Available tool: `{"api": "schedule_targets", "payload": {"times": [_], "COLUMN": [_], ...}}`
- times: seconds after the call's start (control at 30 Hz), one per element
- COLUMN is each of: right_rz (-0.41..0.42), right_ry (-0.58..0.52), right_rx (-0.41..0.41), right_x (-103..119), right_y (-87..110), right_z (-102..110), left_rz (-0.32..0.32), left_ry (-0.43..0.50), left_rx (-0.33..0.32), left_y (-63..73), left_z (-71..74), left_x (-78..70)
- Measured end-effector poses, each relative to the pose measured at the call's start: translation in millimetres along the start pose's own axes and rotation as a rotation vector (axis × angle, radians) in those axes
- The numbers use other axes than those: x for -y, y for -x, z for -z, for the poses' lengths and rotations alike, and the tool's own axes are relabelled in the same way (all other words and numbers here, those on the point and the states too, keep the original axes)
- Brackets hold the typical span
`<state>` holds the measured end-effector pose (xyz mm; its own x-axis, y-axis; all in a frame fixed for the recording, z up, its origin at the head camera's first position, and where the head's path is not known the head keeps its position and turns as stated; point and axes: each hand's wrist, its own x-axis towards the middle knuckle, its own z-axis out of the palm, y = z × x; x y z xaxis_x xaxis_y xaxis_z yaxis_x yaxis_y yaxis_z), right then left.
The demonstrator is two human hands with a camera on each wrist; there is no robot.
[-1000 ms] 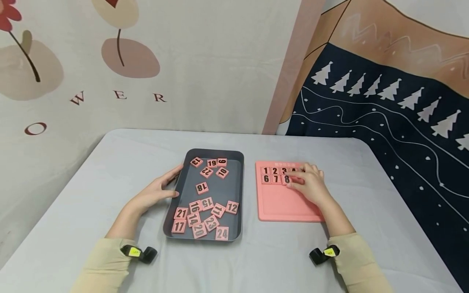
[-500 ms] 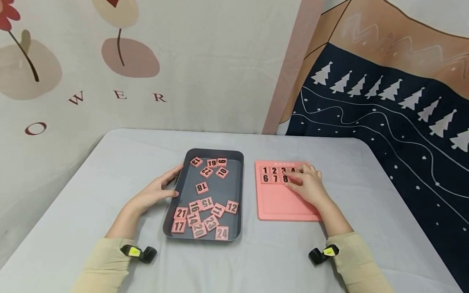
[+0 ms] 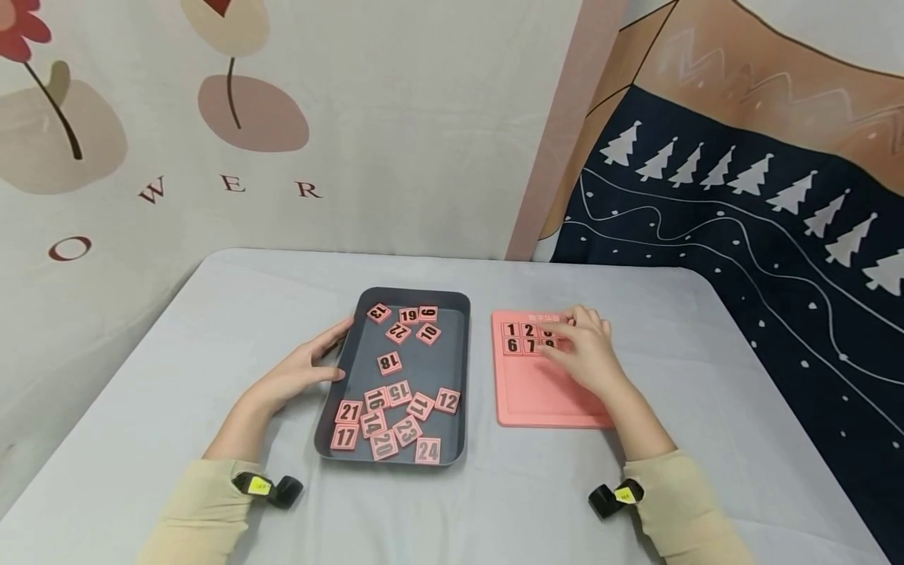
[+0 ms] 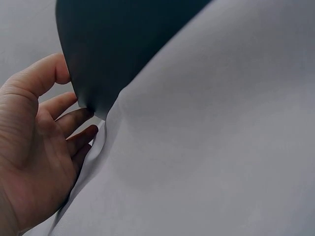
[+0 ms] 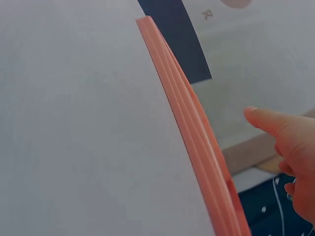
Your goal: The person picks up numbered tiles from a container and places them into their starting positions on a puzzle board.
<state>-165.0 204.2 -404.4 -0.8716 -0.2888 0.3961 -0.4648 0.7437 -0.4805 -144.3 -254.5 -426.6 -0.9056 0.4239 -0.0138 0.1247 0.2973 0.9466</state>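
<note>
My left hand (image 3: 300, 370) rests at the left side of a dark grey tray (image 3: 432, 362), thumb and fingertips touching its rim, fingers relaxed. Loose pink number tiles lie in that tray, among them the 18 tile (image 3: 389, 363) and the 24 tile (image 3: 428, 450). To the right is a pink number-puzzle board (image 3: 537, 396). Two rows of tiles fill its upper part, with the 1 tile (image 3: 512, 330) and the 6 tile (image 3: 512, 346) at the left. Over these rows hovers my right hand (image 3: 593, 353), thumb and index finger extended and apart. It hides the right-hand tiles.
A white cloth (image 3: 480, 502) covers the table. Behind it hangs a pale printed curtain (image 3: 417, 157), and at the right a dark blue cloth (image 3: 706, 220) with white trees. A strip of tabletop separates tray and board.
My right hand has moved a little left over the board's tiles, now covering the 3 and most of the 8. The left hand and the tray have stayed put.
</note>
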Motion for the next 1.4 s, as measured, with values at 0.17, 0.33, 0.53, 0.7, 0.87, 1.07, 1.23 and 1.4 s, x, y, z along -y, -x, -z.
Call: {"api": "schedule_targets", "payload": {"times": [0.17, 0.33, 0.53, 0.7, 0.87, 1.07, 1.23, 1.4], "right_rz": [0.023, 0.020, 0.006, -0.035, -0.077, -0.151, -0.200, -0.222], "right_ry": [0.001, 0.012, 0.040, 0.089, 0.137, 0.206, 0.269, 0.316], "right_rx": [-0.013, -0.053, -0.074, -0.061, -0.023, 0.045, 0.079, 0.085], "right_x": [20.8, 43.7, 76.4, 99.3, 112.9, 118.1, 117.9, 117.6], "right_y": [-9.0, -20.9, -41.3, -58.0, -71.9, -84.5, -91.6, -96.0], "right_z": [-4.5, -16.2, -32.7, -51.8, -72.3, -91.7, -104.5, -112.6], "left_rz": [0.000, 0.000, 0.002, 0.005, 0.004, -0.004, -0.011, -0.011], "left_ry": [0.004, 0.001, -0.001, -0.006, -0.013, -0.012, -0.007, -0.005], "left_rx": [-0.001, -0.004, -0.005, -0.004, -0.006, -0.003, 0.001, -0.002], "left_y": [-0.1, -0.1, 0.9, 1.6, 1.4, 0.4, -0.1, -0.4], "left_z": [0.3, 0.6, 0.8, 0.4, -0.1, -0.7, -1.1, -1.4], "left_x": [1.2, 1.5, 1.3, -0.4, -2.2, -0.8, 0.8, 1.7]}}
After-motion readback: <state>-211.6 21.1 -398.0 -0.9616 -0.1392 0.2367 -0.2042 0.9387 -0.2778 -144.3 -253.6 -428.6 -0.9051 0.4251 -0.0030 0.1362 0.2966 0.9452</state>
